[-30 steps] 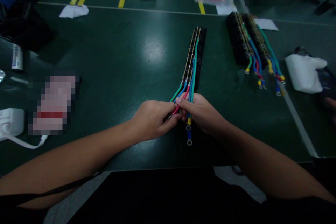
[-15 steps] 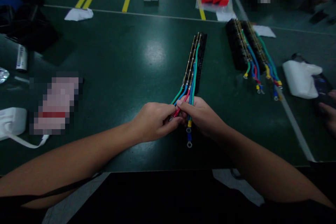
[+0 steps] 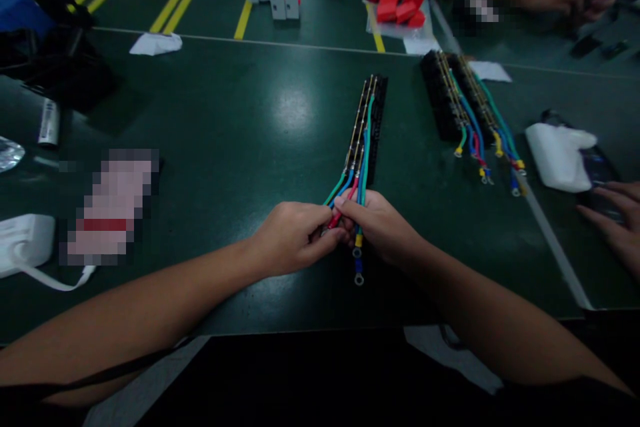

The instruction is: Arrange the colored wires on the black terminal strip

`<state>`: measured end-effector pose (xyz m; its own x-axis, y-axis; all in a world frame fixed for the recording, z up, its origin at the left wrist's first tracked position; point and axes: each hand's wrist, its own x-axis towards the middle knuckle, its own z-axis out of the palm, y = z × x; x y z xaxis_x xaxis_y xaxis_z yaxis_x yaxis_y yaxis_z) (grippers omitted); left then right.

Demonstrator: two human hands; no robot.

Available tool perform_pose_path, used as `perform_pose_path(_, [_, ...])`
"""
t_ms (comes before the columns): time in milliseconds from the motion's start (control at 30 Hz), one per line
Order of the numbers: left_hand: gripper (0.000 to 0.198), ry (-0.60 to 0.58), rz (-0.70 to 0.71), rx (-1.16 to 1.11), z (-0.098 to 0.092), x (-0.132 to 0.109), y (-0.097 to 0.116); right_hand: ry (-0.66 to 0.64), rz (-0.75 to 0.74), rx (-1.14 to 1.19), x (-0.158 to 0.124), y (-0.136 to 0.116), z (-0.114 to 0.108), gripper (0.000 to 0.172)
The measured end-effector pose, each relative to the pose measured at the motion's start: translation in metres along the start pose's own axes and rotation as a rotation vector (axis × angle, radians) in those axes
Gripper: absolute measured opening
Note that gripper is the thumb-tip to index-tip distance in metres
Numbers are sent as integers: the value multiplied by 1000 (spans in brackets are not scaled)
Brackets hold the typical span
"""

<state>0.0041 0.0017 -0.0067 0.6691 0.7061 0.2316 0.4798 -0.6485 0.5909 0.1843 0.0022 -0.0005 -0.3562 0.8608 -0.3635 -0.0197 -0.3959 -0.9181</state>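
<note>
- The left hand is closing in a narrow pinch on the wire bundle, with thumb and forefinger meeting at the red wire.
- The right hand is gripping the same wire bundle from the opposite side, with its fingers curling around the strands. The fingertips of both hands are touching each other.
- The wire bundle is running from the near end of the terminal strip down into the two hands. Green, blue and red strands are fanning out slightly between the strip and the hands.
- The terminal strip is lying flat near the centre of the table. Its long axis is pointing away from the person and leaning a little to the right.
- Ring terminals with yellow and blue sleeves are sticking out below the right hand and are lying on the table close to its near edge.
- Two further wired strips are lying side by side to the right, well apart from both hands.
- A white object is lying just beyond those strips, and a co-worker's hand is resting near it at the right edge.
- Red parts are sitting in a group on the far side of the table.
- A white paper scrap is lying at the far left.
- A white adapter is lying at the left edge, well apart from the hands.
</note>
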Motion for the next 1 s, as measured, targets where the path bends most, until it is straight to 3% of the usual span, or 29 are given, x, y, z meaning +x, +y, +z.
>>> perform_pose_path(1000, [32, -18, -8, 7, 1, -1, -1, -15, 33, 34, 0, 2, 0, 31])
